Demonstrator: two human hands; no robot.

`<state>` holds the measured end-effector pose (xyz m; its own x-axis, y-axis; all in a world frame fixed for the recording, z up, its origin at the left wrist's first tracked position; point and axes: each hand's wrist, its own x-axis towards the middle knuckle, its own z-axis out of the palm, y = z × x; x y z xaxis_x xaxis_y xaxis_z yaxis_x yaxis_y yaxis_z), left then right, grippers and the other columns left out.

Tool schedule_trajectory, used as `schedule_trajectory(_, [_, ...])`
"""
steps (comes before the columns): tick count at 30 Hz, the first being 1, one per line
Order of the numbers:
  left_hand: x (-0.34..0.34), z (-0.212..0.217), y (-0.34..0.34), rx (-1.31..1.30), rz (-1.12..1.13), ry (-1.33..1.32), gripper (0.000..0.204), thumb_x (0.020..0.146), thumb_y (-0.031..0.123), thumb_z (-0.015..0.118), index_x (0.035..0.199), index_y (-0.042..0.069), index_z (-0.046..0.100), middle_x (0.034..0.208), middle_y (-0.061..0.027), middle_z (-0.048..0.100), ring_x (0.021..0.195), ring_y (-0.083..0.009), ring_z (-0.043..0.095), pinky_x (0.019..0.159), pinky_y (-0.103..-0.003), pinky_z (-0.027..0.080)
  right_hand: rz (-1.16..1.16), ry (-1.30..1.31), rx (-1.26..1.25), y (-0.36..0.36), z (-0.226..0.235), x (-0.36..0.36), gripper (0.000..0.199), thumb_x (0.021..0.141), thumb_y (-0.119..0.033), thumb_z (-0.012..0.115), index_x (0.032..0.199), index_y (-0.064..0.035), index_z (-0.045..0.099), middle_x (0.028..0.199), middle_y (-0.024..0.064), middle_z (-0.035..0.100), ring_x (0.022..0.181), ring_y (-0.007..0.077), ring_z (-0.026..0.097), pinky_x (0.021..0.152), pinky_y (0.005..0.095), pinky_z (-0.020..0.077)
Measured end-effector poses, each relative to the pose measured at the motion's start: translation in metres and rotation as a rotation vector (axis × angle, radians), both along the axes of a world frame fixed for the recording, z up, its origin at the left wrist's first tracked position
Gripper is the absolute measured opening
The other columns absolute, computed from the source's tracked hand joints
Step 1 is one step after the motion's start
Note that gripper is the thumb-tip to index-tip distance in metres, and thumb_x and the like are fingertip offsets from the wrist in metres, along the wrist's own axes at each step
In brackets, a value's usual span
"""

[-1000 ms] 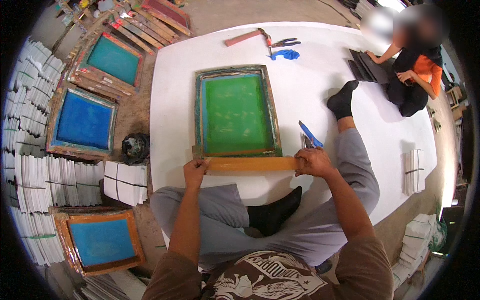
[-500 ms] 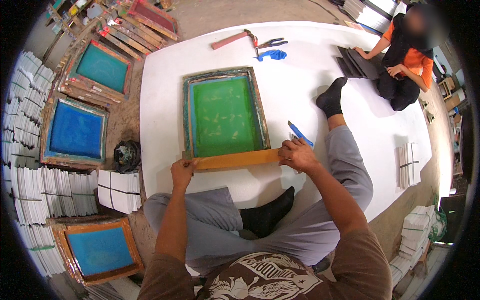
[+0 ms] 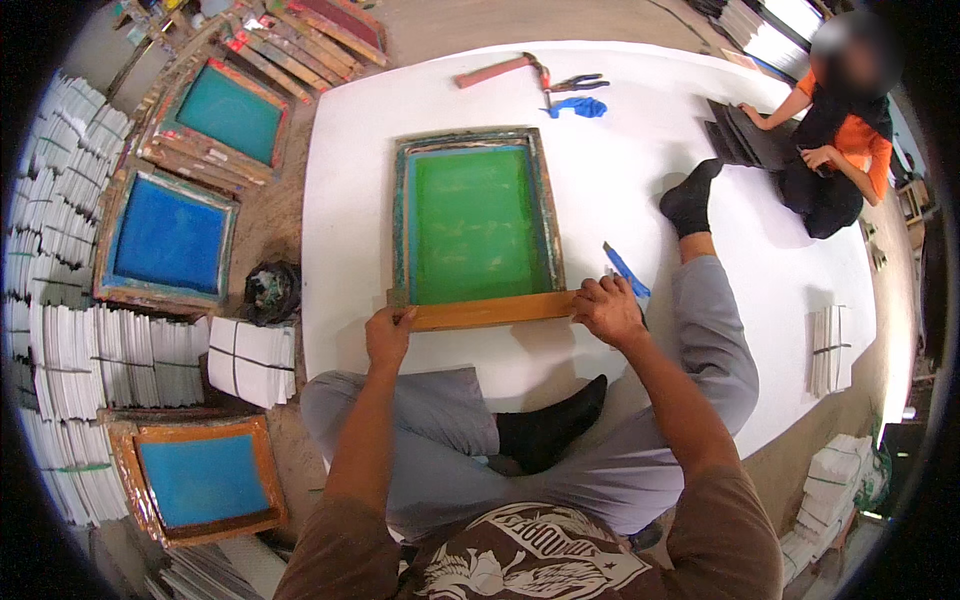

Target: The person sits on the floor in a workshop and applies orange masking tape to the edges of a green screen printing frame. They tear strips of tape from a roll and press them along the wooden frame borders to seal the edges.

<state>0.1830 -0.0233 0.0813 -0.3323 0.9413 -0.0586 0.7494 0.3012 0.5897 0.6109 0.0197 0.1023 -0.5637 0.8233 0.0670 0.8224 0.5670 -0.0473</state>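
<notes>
Squeegee (image 3: 490, 311): wooden bar lying across the near edge of the green screen frame (image 3: 474, 224), on the white board (image 3: 640, 180).
Left hand (image 3: 388, 335): my fingers closed on the bar's left end.
Right hand (image 3: 607, 309): curled over the right end — gripping it.
Blue tool (image 3: 626, 270): just beside my right hand.

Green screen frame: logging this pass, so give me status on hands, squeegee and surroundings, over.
Left hand and right hand grip the wooden squeegee at its ends. Squeegee lies across the near edge of the green screen frame. Blue tool lies beside the right hand.
</notes>
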Motion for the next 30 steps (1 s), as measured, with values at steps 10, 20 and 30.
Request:
schedule_trajectory(10, [0.008, 0.006, -0.002, 0.010, -0.025, 0.198, 0.022, 0.088, 0.027, 0.077, 0.093, 0.006, 0.076, 0.091, -0.0133, 0.070, 0.088, -0.0324, 0.068, 0.074, -0.044, 0.053, 0.004, -0.029, -0.047, 0.000, 0.000, -0.005, 0.031, 0.082, -0.033, 0.074, 0.107, -0.0154, 0.075, 0.116, 0.0061, 0.064, 0.110, 0.0277, 0.058, 0.098, 0.0485, 0.0447])
schedule_trajectory(20, [0.009, -0.006, -0.004, 0.089, -0.080, 0.323, 0.017, 0.088, 0.025, 0.075, 0.096, 0.010, 0.071, 0.095, -0.0111, 0.065, 0.089, -0.0336, 0.065, 0.076, -0.046, 0.053, -0.028, -0.146, 0.150, -0.018, -0.028, -0.020, 0.043, 0.086, -0.031, 0.070, 0.121, -0.0061, 0.067, 0.144, 0.0151, 0.053, 0.142, 0.0360, 0.039, 0.115, 0.0599, 0.0314])
schedule_trajectory(30, [0.015, -0.002, -0.003, 0.030, -0.031, 0.349, 0.016, 0.090, 0.025, 0.074, 0.096, 0.011, 0.069, 0.098, -0.0098, 0.063, 0.093, -0.0338, 0.064, 0.075, -0.046, 0.054, -0.102, -0.097, -0.035, -0.049, -0.047, -0.058, 0.091, 0.096, -0.067, 0.048, 0.154, 0.0014, 0.035, 0.165, 0.0207, 0.025, 0.157, 0.0304, 0.009, 0.125, 0.0544, 0.0087])
